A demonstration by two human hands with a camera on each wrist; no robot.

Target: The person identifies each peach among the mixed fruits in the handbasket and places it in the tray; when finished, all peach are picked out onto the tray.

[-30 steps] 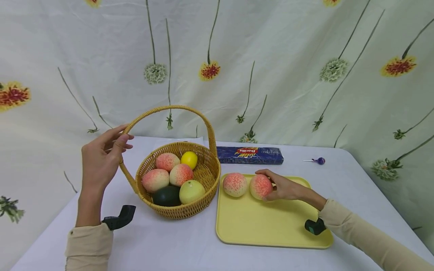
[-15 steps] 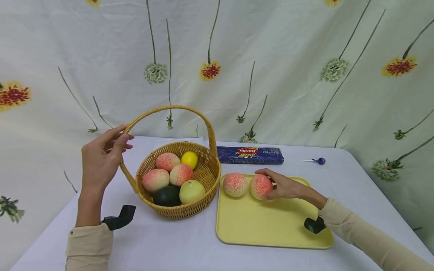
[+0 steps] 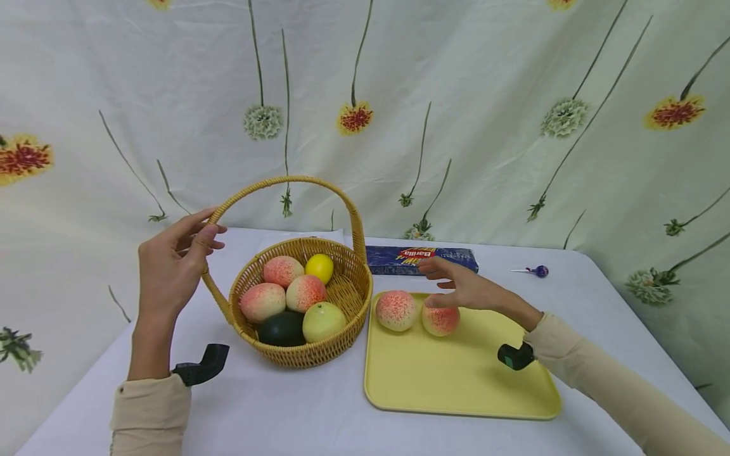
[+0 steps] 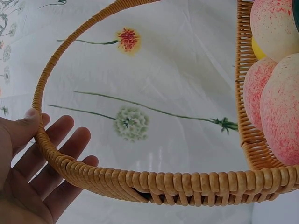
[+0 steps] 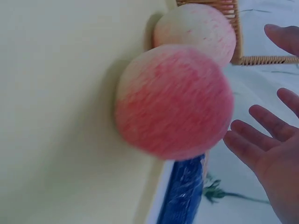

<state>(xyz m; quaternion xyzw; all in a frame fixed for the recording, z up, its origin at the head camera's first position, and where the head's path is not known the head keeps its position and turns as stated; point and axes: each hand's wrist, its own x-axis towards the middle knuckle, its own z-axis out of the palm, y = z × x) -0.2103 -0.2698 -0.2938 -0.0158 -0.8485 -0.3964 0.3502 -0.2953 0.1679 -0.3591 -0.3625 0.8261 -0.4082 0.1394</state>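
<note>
My left hand holds the left side of the wicker basket's handle, thumb and fingers around it in the left wrist view. The basket stands upright with several peaches, a lemon, a dark green fruit and a pale green round fruit. On the yellow tray rest a right peach and a left peach, side by side. Just above the right peach is my right hand, fingers spread and holding nothing; a gap shows in the right wrist view.
A blue Barilla spaghetti box lies behind the tray, close to the basket's right side. A lollipop is at the back right of the white-covered table. A flowered cloth hangs behind.
My right hand has let go of the right peach and risen a little above it; the peach stays on the tray. My left hand keeps its hold on the handle.
</note>
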